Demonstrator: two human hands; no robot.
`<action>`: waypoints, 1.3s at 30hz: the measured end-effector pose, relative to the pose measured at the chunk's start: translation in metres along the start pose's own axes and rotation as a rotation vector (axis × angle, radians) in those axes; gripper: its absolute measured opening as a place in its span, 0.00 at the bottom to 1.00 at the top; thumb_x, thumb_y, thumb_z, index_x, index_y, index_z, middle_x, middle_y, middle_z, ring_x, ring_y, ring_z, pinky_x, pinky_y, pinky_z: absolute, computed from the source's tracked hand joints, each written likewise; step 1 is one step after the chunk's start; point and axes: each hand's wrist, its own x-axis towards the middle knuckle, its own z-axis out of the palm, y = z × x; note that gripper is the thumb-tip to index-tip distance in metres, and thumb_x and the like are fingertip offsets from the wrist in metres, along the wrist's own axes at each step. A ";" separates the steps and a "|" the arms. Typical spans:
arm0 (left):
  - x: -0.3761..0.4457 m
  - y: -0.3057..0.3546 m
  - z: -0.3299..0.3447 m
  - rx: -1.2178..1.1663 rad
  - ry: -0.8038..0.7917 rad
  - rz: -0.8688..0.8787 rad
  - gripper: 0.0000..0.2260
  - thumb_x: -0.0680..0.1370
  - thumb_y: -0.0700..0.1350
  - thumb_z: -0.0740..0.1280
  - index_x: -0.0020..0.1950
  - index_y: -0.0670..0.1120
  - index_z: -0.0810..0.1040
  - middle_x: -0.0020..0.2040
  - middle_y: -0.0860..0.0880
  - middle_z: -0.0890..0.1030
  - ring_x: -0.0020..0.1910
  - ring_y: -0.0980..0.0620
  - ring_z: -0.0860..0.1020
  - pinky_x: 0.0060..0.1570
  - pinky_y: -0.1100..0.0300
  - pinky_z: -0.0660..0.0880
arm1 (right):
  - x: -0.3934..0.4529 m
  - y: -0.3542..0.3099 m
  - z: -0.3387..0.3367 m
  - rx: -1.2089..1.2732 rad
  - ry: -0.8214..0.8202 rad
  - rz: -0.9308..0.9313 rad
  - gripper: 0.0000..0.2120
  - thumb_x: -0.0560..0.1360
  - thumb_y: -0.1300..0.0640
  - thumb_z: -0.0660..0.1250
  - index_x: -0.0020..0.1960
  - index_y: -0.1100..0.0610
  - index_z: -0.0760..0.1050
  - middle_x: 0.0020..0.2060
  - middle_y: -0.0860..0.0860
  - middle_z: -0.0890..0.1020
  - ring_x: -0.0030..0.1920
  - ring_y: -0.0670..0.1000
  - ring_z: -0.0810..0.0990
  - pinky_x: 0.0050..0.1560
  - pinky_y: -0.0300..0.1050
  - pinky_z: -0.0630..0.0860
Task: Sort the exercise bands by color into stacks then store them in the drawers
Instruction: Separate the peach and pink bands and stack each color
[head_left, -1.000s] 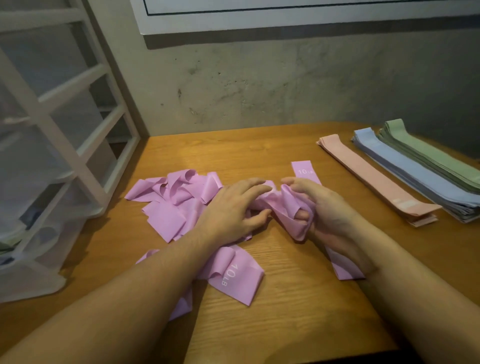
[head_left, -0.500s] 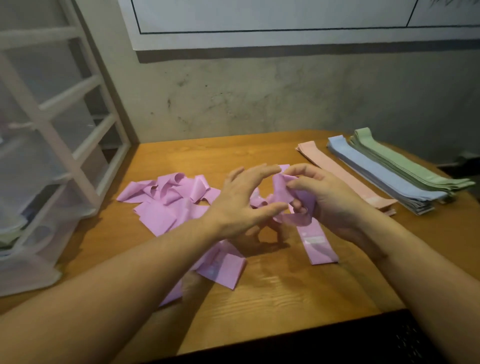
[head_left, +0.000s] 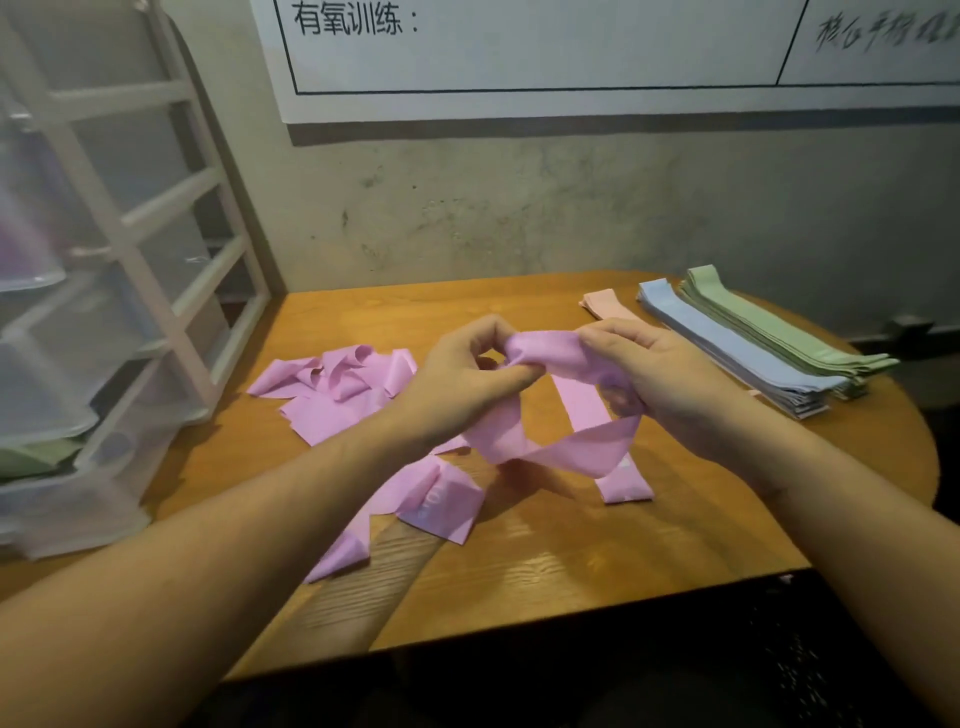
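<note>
Hands meet above the middle of the round wooden table (head_left: 571, 561): the left hand (head_left: 457, 379) and the right hand (head_left: 660, 374) both pinch the same pink-purple elastic exercise band (head_left: 550, 353), lifted clear of the tabletop. The left fingers curl round one end of its upper fold, thumb and forefinger closing into a ring; the right hand grips the other end, fingers wrapped over the fabric. Between and below the hands the band droops in a twisted loop, its lowest turn hanging just above the wood.

Left of the left hand, and partly under that forearm, lies a loose heap of crumpled pink-purple bands (head_left: 332, 384); one flat pink-purple band with pale printed lettering (head_left: 618, 467) runs along the table beneath the held loop. Well to the right sit three neat stacks side by side: a peach band stack (head_left: 602, 304), a light blue band stack (head_left: 727, 348) and a sage green band stack (head_left: 769, 332). The right hand covers most of the peach stack, so only its far end shows.

At the left edge stands a white-framed unit of translucent plastic drawers (head_left: 104, 291), cut off by the frame; something green shows dimly through one lower drawer. The lettering on the folded band near the left forearm is too blurred to read.
</note>
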 end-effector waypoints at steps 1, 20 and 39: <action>-0.003 0.006 -0.001 0.005 -0.005 0.000 0.07 0.71 0.43 0.74 0.42 0.47 0.77 0.37 0.47 0.77 0.37 0.50 0.74 0.48 0.40 0.80 | -0.002 -0.001 0.000 -0.011 0.006 -0.002 0.10 0.83 0.52 0.63 0.53 0.56 0.81 0.32 0.49 0.71 0.28 0.46 0.66 0.26 0.36 0.63; -0.052 0.065 0.000 0.335 0.116 0.212 0.10 0.75 0.30 0.69 0.41 0.40 0.70 0.36 0.51 0.70 0.29 0.60 0.70 0.32 0.72 0.68 | -0.042 -0.033 -0.008 -0.157 0.001 -0.257 0.04 0.79 0.63 0.69 0.52 0.59 0.76 0.39 0.55 0.87 0.41 0.51 0.85 0.46 0.44 0.79; -0.076 0.080 0.015 0.374 0.221 0.486 0.11 0.75 0.34 0.66 0.47 0.51 0.72 0.52 0.51 0.78 0.52 0.53 0.78 0.47 0.55 0.79 | -0.070 -0.055 0.014 -0.273 0.071 -0.542 0.03 0.76 0.59 0.74 0.46 0.52 0.81 0.40 0.45 0.83 0.43 0.47 0.81 0.43 0.40 0.77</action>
